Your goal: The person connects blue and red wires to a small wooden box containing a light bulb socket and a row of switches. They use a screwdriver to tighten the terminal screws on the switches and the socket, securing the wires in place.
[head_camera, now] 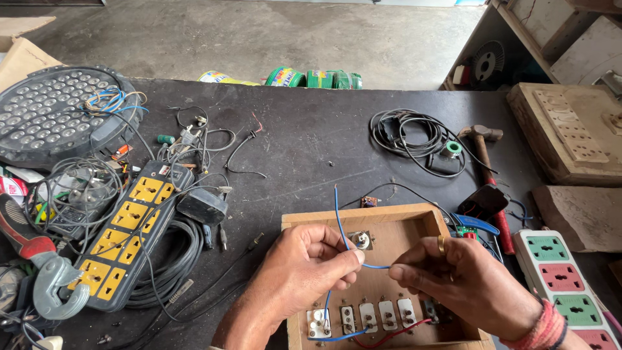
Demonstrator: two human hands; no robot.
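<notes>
1. Your left hand point(304, 266) and right hand point(453, 279) both have fingers pinching the blue wire point(339, 220) above the wooden box point(389, 217).
2. Pull too hard and, I judge, it could tear from the switches point(363, 317).

Ring point(441, 244), red wrist threads point(548, 324).
</notes>
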